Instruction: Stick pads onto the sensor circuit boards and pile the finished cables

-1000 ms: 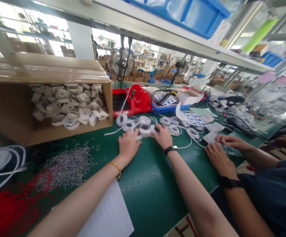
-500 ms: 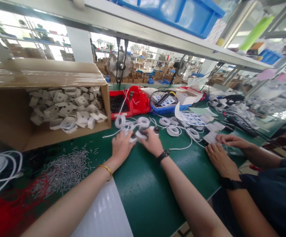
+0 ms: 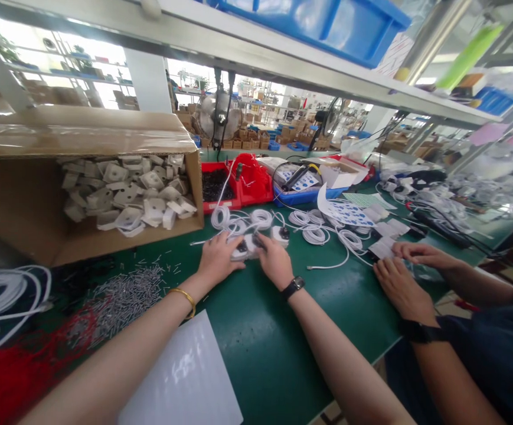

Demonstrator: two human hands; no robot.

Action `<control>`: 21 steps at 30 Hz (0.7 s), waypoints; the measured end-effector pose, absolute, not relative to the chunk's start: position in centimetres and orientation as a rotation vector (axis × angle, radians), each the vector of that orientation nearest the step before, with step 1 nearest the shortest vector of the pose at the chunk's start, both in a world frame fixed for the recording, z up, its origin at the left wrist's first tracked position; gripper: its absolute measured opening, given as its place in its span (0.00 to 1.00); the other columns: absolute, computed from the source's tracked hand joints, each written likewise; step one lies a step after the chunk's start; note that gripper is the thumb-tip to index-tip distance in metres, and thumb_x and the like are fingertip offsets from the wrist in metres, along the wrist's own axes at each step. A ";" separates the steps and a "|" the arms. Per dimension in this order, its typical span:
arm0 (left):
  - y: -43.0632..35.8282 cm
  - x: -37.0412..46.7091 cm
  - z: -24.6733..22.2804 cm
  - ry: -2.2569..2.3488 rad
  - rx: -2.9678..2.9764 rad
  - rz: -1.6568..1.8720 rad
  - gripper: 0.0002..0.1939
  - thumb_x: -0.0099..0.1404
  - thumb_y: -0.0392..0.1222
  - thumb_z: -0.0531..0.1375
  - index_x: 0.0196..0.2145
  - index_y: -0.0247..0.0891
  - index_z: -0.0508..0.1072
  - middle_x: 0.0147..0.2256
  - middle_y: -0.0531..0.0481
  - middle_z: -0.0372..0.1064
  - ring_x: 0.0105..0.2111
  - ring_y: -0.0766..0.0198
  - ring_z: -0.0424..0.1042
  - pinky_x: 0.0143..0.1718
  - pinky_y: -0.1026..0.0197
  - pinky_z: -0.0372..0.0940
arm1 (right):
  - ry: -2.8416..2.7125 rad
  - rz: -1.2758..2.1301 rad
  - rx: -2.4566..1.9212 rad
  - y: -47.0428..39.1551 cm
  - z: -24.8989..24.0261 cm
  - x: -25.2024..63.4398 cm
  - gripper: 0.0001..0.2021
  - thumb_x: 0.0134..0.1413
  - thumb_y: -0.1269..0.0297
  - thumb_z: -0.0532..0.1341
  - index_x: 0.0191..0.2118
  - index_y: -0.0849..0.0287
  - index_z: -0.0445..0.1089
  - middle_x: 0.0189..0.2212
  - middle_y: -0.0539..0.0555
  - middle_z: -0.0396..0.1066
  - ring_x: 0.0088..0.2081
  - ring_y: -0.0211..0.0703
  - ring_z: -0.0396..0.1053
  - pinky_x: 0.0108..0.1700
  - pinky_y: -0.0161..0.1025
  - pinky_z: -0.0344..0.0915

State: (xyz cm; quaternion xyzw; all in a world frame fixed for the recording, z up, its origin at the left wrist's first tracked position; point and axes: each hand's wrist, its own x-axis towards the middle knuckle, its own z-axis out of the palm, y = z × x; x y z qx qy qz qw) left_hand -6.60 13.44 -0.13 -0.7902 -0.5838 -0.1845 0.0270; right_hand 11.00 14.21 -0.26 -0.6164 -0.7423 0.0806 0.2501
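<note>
Green table (image 3: 256,342) is spreading across the frame. At its centre, white units (image 3: 277,235) with black parts are sitting in a row; the left hand (image 3: 216,260) and right hand (image 3: 275,261) are curling over two, though whether either is gripping I cannot tell. Cable coils (image 3: 257,216) are lying just behind: a snagged loop could be dragging units askew. At lower left, a sweeping forearm (image 3: 118,354) could be scattering loose metal pins (image 3: 127,298).

Your green tabletop (image 3: 278,360) runs beneath a pale shelf (image 3: 265,53) slanting above its far edge. Beyond that edge you face two fans (image 3: 207,118), a white pillar (image 3: 147,82) and rows of cardboard boxes (image 3: 250,142); past the far left corner, storage racks (image 3: 68,72) stand against bright light.
</note>
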 end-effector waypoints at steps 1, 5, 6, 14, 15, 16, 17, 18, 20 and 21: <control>13.6 -6.5 -0.1 -1.807 -2.438 -0.563 0.37 0.49 0.57 0.67 0.56 0.54 0.61 0.51 0.45 0.61 0.49 0.48 0.63 0.48 0.48 0.59 | -2.027 0.227 -1.666 14.2 -0.4 11.2 0.21 0.58 0.65 0.56 0.57 0.53 0.62 0.46 0.58 0.70 0.46 0.47 0.69 0.46 0.39 0.65; 14.2 -5.8 0.1 -1.826 -2.418 -0.557 0.38 0.48 0.60 0.66 0.55 0.52 0.62 0.49 0.42 0.62 0.47 0.45 0.63 0.50 0.41 0.56 | -2.026 0.239 -1.655 14.9 -0.9 11.6 0.19 0.57 0.65 0.57 0.55 0.54 0.64 0.45 0.57 0.71 0.46 0.46 0.69 0.47 0.40 0.65; 14.3 -5.6 0.2 -1.820 -2.422 -0.558 0.35 0.50 0.59 0.65 0.54 0.52 0.64 0.48 0.43 0.62 0.47 0.46 0.64 0.49 0.43 0.57 | -2.023 0.239 -1.654 15.1 -1.0 11.6 0.19 0.57 0.64 0.57 0.55 0.54 0.65 0.45 0.57 0.71 0.45 0.46 0.70 0.46 0.40 0.65; 15.4 -5.5 0.8 -1.737 -2.498 -0.588 0.23 0.56 0.60 0.59 0.47 0.51 0.70 0.43 0.46 0.64 0.43 0.51 0.65 0.42 0.53 0.61 | -2.127 0.232 -1.582 16.2 0.1 13.3 0.15 0.58 0.63 0.56 0.50 0.54 0.71 0.40 0.54 0.72 0.40 0.43 0.70 0.44 0.37 0.65; 15.5 -5.4 0.8 -1.731 -2.501 -0.596 0.22 0.56 0.60 0.60 0.46 0.51 0.70 0.43 0.46 0.64 0.43 0.51 0.65 0.42 0.53 0.61 | -2.132 0.212 -1.590 16.2 0.3 13.5 0.14 0.59 0.62 0.55 0.49 0.53 0.71 0.39 0.55 0.71 0.39 0.43 0.70 0.43 0.37 0.65; 15.7 -5.2 0.8 -1.729 -2.502 -0.603 0.22 0.56 0.60 0.60 0.46 0.51 0.70 0.42 0.46 0.64 0.42 0.51 0.65 0.42 0.53 0.61 | -2.122 0.175 -1.608 16.2 0.5 13.7 0.14 0.59 0.61 0.55 0.48 0.53 0.72 0.40 0.55 0.70 0.38 0.44 0.69 0.41 0.37 0.65; 15.8 -5.1 0.8 -1.729 -2.502 -0.610 0.22 0.56 0.60 0.59 0.46 0.50 0.71 0.42 0.46 0.64 0.42 0.51 0.65 0.42 0.53 0.61 | -2.090 0.121 -1.639 16.2 0.6 13.9 0.14 0.60 0.60 0.54 0.48 0.52 0.72 0.42 0.56 0.68 0.38 0.44 0.69 0.40 0.37 0.65; 16.0 -4.9 0.7 -1.731 -2.501 -0.615 0.22 0.56 0.59 0.59 0.46 0.50 0.71 0.42 0.45 0.64 0.41 0.51 0.65 0.42 0.53 0.60 | -2.032 0.056 -1.684 16.4 0.6 14.1 0.15 0.61 0.59 0.52 0.48 0.52 0.72 0.46 0.57 0.66 0.39 0.44 0.69 0.40 0.38 0.65; 16.2 -4.6 0.6 -1.736 -2.500 -0.622 0.21 0.57 0.58 0.59 0.46 0.49 0.71 0.41 0.45 0.64 0.41 0.51 0.65 0.42 0.53 0.60 | -1.872 -0.042 -1.789 17.0 0.3 14.6 0.17 0.61 0.58 0.51 0.50 0.52 0.70 0.52 0.59 0.62 0.43 0.47 0.69 0.41 0.40 0.65; 16.3 -4.5 0.5 -1.737 -2.501 -0.624 0.21 0.58 0.57 0.59 0.46 0.49 0.71 0.41 0.45 0.64 0.42 0.51 0.65 0.42 0.52 0.60 | -1.810 -0.039 -1.828 17.4 0.0 15.0 0.18 0.61 0.58 0.51 0.52 0.53 0.69 0.54 0.60 0.62 0.44 0.49 0.68 0.43 0.42 0.65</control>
